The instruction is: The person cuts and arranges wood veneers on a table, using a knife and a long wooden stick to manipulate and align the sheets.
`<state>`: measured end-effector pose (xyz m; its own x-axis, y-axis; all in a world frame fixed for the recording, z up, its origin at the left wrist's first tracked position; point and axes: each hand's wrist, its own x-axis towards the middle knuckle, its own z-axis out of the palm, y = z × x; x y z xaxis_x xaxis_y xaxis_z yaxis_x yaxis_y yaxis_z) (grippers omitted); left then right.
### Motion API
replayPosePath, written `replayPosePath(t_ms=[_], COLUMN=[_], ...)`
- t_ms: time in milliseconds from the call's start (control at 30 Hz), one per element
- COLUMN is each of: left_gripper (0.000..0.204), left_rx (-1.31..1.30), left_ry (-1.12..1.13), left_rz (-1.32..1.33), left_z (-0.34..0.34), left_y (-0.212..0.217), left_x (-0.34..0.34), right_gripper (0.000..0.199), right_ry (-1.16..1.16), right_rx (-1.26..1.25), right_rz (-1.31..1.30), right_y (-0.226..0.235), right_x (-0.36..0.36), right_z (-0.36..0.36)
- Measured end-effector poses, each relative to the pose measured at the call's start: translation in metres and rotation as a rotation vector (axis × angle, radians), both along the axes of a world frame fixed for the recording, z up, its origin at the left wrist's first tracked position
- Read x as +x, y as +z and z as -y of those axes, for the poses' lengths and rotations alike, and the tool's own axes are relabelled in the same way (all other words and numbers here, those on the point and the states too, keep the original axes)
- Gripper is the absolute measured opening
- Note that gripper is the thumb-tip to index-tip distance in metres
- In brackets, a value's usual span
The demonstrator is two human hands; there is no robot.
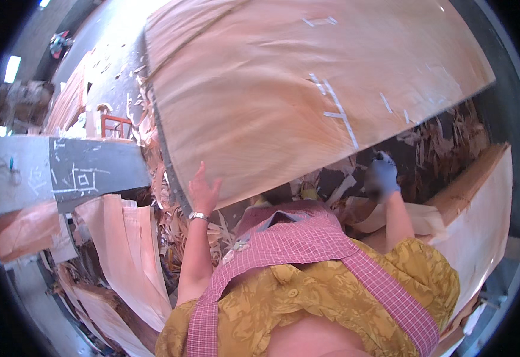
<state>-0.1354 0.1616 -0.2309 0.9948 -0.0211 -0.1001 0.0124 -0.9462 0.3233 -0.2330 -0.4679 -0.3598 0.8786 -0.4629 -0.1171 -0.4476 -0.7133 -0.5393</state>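
The left hand (204,191), bare, has its fingers (200,171) loosely parted, the thumb standing off to the right; they lie at the near left corner of a large veneer sheet (272,101), clasped around nothing visible, though whether they press on it or only hover close cannot be told. The sheet spreads ahead of these fingers and to their right, with white tape strips (340,113) well apart from them. A wristwatch (199,216) sits just behind that hand. The right hand (384,175) wears a blue-grey glove and is blurred; its fingers point forward, beyond the sheet's near edge, and I cannot tell whether they are curled, or hold anything. Veneer scraps (444,140) lie ahead and to the right of the gloved fingers, and a pale stack (480,208) stands farther right. Left of the bare fingers, well apart, is a grey surface (114,166) with white markings; hanging sheets (123,238) are nearer the body.
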Motion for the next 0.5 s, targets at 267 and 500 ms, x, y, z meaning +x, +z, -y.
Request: replayPosePath(t_ms=[267, 500], left_gripper=[0.076, 0.068], left_rx=[-0.128, -0.267], left_ry=[-0.087, -0.124], left_rz=[0.188, 0.212], left_z=[-0.118, -0.302], left_y=[0.009, -0.004], left_x=[0.009, 0.019], right_gripper=[0.04, 0.033], right_ry=[-0.105, -0.729], right_rx=[0.094, 0.944], right_rz=[0.082, 0.087], right_y=[0.048, 0.062], right_x=[-0.004, -0.016], right_z=[-0.304, -0.521])
